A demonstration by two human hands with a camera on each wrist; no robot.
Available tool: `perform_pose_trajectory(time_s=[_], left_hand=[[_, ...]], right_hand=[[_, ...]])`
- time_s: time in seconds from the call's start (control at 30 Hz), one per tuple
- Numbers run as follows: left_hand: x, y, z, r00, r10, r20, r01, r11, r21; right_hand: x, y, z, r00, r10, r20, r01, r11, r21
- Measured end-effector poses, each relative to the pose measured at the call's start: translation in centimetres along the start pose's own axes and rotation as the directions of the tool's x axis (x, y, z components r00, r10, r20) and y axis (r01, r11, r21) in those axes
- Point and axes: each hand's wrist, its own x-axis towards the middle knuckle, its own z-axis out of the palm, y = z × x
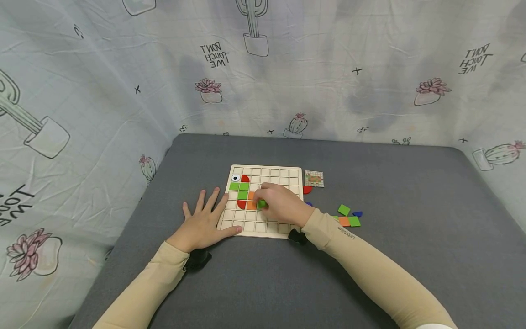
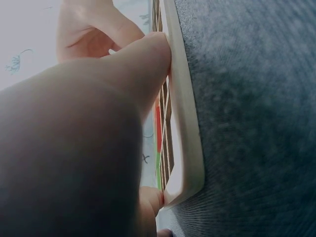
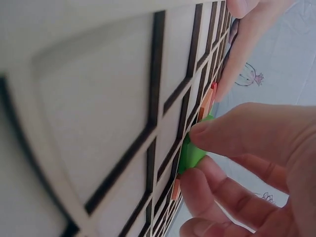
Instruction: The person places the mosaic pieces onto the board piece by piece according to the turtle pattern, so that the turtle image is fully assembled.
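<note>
A wooden grid board (image 1: 267, 228) lies on the table. My left hand (image 1: 201, 228) is spread over its left side, thumb on the near edge. Above the board's middle, my right hand (image 1: 283, 204) pinches a green tile (image 3: 191, 155) between thumb and fingers, close against the grid in the right wrist view. Left of that tile sit orange tiles (image 1: 251, 205), a rounded red tile (image 1: 241, 204) and several green squares (image 1: 243, 195). An eye tile (image 1: 235, 178) and another rounded red tile (image 1: 245, 178) occupy the upper left cells. My right hand hides part of the grid.
Right of the board lies a small picture card (image 1: 314, 178), with a red piece (image 1: 307, 189) below it. Farther right are loose green (image 1: 344, 209), orange (image 1: 344, 221) and blue (image 1: 358, 214) tiles. A printed cloth (image 1: 328, 82) hangs behind the grey table (image 1: 402, 192).
</note>
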Motion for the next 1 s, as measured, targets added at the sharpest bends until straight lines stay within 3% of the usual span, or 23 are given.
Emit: perform_pose_trajectory(time_s=[1.0], left_hand=[[0.02, 0.15, -0.05, 1.0, -0.008, 0.001, 0.008, 1.0, 0.007]], right_hand=[[-0.47, 0.33, 0.03, 1.0, -0.027, -0.015, 0.027, 1.0, -0.002]])
